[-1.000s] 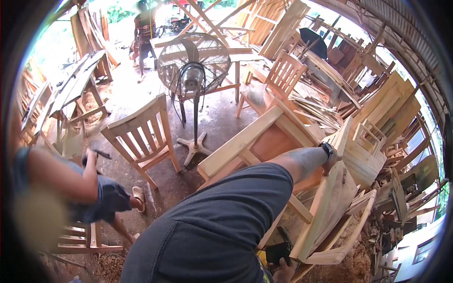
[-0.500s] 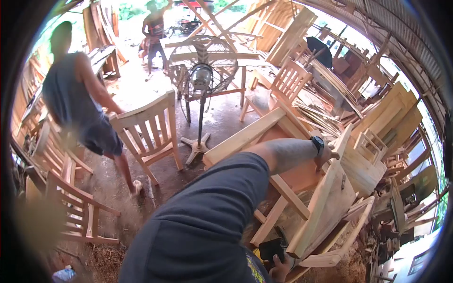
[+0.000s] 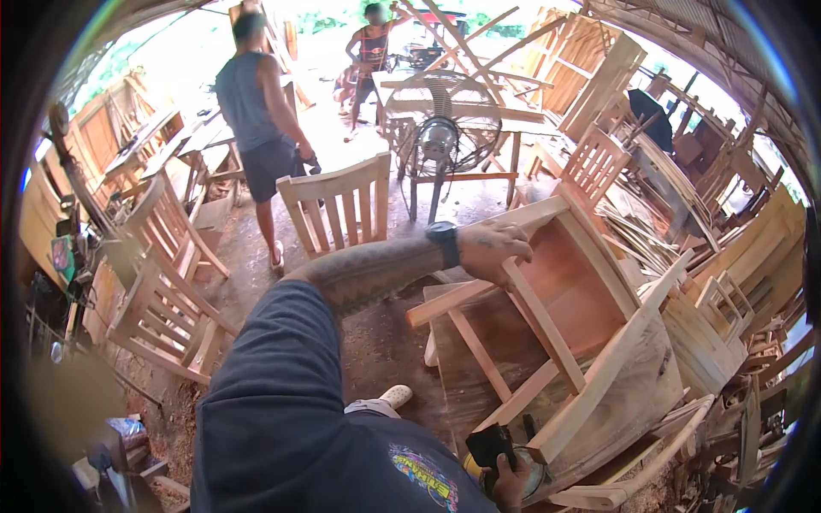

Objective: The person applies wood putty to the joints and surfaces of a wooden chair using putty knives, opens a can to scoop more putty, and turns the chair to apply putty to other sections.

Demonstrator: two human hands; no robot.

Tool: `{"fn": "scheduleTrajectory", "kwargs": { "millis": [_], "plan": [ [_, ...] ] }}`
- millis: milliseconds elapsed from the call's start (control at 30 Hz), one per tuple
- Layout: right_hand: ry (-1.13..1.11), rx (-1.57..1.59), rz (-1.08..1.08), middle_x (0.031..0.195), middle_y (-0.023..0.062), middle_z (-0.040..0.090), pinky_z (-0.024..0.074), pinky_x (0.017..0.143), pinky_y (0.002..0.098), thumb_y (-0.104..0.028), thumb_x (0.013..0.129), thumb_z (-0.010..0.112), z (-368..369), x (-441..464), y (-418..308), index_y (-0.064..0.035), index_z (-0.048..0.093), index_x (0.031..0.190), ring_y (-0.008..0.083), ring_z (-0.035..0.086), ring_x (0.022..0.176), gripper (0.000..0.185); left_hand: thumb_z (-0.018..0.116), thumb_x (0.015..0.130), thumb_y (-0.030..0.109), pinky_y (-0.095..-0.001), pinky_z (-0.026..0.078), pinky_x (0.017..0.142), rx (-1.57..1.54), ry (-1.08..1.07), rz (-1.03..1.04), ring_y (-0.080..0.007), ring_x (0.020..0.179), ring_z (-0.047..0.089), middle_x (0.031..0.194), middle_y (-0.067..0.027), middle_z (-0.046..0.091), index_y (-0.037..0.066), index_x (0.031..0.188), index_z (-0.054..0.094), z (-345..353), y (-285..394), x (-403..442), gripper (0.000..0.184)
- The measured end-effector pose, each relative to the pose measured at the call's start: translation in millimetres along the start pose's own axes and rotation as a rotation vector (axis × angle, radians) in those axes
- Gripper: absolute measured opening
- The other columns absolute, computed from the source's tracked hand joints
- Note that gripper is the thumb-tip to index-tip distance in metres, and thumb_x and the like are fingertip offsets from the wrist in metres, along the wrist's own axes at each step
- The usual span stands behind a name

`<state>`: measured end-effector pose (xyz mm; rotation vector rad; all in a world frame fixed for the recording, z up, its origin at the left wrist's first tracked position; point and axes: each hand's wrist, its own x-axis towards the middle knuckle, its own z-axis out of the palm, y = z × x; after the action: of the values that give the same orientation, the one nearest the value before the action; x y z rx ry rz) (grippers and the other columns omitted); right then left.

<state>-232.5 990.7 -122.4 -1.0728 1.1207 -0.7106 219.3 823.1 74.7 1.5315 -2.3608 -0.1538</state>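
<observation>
My left hand point(image 3: 492, 252), with a dark watch on its wrist, curls its fingers over the upper end of a bar of the wooden frame point(image 3: 547, 329). The frame is pale, tilted, and has a reddish-brown panel point(image 3: 573, 286) inside it. Low in the view, my right hand point(image 3: 510, 483) grips a black handheld tool point(image 3: 491, 445) beside the frame's lower corner. Something yellow and round shows partly under the tool. A wide wooden board point(image 3: 641, 376) slants behind the lower bars.
A slatted chair point(image 3: 338, 205) and a standing fan point(image 3: 438, 141) are ahead. More chairs point(image 3: 167, 316) stand at the left. A person in a sleeveless top point(image 3: 256, 107) is beyond them, another person point(image 3: 374, 56) farther back. Timber point(image 3: 658, 205) is piled at the right.
The view has swung left. My left hand has moved left and nearer along the woodwork, onto another bar. The person in the sleeveless top has walked farther away. My right hand still grips the black tool.
</observation>
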Motion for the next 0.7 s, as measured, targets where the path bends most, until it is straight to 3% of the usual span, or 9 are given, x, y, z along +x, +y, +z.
{"fn": "scheduleTrajectory", "kwargs": {
  "millis": [67,133,233,333,567,600,700],
  "plan": [
    [0.026,0.121,-0.039,0.087,0.0075,0.070,0.0558,0.053,0.0334,-0.018,0.096,0.070,4.6,1.2,-0.6,0.0034,0.068,0.095,0.0148,0.064,0.064,0.021,0.076,0.083,0.057,-0.0532,0.024,0.126,0.063,0.028,-0.087,-0.0373,0.150,0.034,0.157,-0.0138,0.045,0.020,0.139,0.060,10.9,4.1,-23.7,0.069],
    [0.025,0.145,-0.118,0.085,0.0075,0.069,0.0518,0.047,0.0309,-0.024,0.097,0.070,6.0,10.1,2.4,0.0028,0.068,0.095,0.0136,0.062,0.061,0.026,0.075,0.084,0.057,-0.0528,0.024,0.126,0.159,0.126,-0.003,-0.0377,0.151,0.032,0.158,-0.0136,0.043,0.021,0.140,0.060,14.6,10.6,-33.0,0.069],
    [0.078,-0.670,-0.392,0.089,0.0143,0.072,0.0528,0.073,0.0390,-0.019,0.095,0.072,1.6,1.3,-31.4,0.0029,0.073,0.109,0.0282,0.065,0.078,0.026,0.075,0.084,0.059,-0.0517,0.026,0.125,0.050,0.172,-0.010,-0.0387,0.151,0.032,0.160,-0.0131,0.041,0.019,0.140,0.060,14.5,9.0,-28.8,0.070],
    [0.171,-0.621,-0.271,0.096,0.0212,0.074,0.0517,0.085,0.0428,-0.025,0.095,0.070,30.8,-11.9,-50.3,0.0036,0.075,0.109,0.0340,0.066,0.087,0.033,0.075,0.085,0.058,-0.0512,0.028,0.124,-0.193,0.201,0.022,-0.0380,0.147,0.037,0.154,-0.0131,0.047,0.016,0.133,0.065,7.2,-3.4,-24.8,0.065],
    [0.351,-0.793,-0.210,0.096,0.0226,0.074,0.0507,0.087,0.0439,-0.035,0.098,0.067,34.7,-3.4,-35.8,0.0046,0.074,0.101,0.0341,0.067,0.088,0.040,0.073,0.087,0.057,-0.0528,0.026,0.122,-0.456,0.086,0.026,-0.0307,0.132,0.055,0.132,-0.0104,0.065,0.013,0.116,0.073,1.4,-11.4,-21.8,0.053],
    [0.323,-0.861,-0.254,0.088,0.0180,0.074,0.0526,0.077,0.0427,-0.040,0.100,0.061,32.9,1.8,-33.1,0.0039,0.073,0.097,0.0309,0.067,0.079,0.046,0.073,0.087,0.057,-0.0538,0.025,0.122,-0.465,0.078,0.018,-0.0301,0.130,0.056,0.130,-0.0101,0.067,0.013,0.116,0.074,-0.1,-10.7,-22.3,0.053],
    [0.384,-0.702,-0.257,0.086,0.0137,0.070,0.0518,0.074,0.0392,-0.034,0.100,0.062,21.9,15.4,-12.8,0.0051,0.070,0.093,0.0254,0.063,0.077,0.041,0.071,0.087,0.060,-0.0574,0.021,0.122,-0.489,0.065,-0.011,-0.0299,0.130,0.056,0.125,-0.0111,0.069,0.014,0.116,0.074,1.1,-12.9,-23.2,0.055]
  ]
}}
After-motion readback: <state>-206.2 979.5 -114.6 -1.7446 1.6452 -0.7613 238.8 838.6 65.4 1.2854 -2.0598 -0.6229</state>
